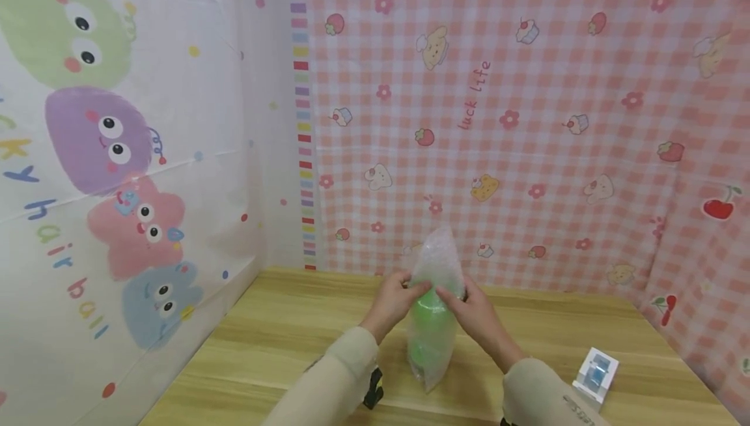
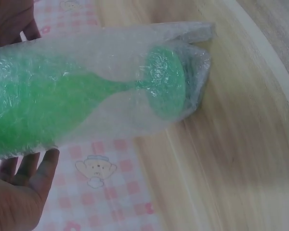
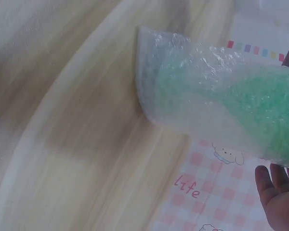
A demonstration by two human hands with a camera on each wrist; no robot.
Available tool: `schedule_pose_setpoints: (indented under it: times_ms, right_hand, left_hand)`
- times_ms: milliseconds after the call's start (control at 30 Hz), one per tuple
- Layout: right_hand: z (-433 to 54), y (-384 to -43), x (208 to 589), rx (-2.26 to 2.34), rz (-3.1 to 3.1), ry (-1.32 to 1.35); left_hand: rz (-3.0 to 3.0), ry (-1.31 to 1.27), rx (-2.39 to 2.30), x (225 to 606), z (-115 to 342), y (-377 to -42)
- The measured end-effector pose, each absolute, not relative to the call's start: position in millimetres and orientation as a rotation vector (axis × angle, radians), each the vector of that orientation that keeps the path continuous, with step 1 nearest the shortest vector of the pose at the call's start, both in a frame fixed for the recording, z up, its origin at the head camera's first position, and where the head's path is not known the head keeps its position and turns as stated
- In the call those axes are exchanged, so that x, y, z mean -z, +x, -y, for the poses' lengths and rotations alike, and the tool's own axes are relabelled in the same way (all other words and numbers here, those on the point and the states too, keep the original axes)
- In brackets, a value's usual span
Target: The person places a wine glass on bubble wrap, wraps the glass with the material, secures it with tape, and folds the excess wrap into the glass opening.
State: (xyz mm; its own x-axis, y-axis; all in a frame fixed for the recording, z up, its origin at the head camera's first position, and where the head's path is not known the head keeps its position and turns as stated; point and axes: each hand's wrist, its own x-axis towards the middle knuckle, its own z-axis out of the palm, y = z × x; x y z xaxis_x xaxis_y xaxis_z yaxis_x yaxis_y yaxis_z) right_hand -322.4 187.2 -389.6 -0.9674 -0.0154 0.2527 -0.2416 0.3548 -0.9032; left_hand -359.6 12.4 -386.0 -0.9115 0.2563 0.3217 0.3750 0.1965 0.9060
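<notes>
A green wine glass [image 2: 77,101] stands inside a clear bubble wrap bag [image 1: 439,256], base downward, in the middle of the head view. My left hand [image 1: 394,299] grips the bag from the left side and my right hand [image 1: 476,312] from the right. Both thumbs lie on its near face, level with the glass's bowl. The stem and round foot show through the wrap in the left wrist view. In the right wrist view, the bubble wrap bag [image 3: 202,115] blurs the glass's outline. Above the bowl, the upper part of the bag rises in a narrowing point.
A small white box with a blue piece on it [image 1: 596,374] lies on the wooden table [image 1: 281,328] to the right. A black device [image 1: 373,388] shows at the left sleeve. Printed cloths hang behind and at both sides.
</notes>
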Motion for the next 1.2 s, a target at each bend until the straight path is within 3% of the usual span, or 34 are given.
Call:
schedule_pose_setpoints:
  times_ms: [300,667,1200]
  right_hand:
    - [-186,-324,382,-1.659,2.405,0.123]
    - [-186,-323,385,-1.647,2.377,0.027]
    - [-184,-323,389,-1.487,2.434,0.054]
  left_hand:
    - [2.382,-0.544,1.772,388,-17,-361]
    - [2.315,-0.706,2.01,382,-13,-358]
    - [2.458,-0.828,1.436,377,-11,-358]
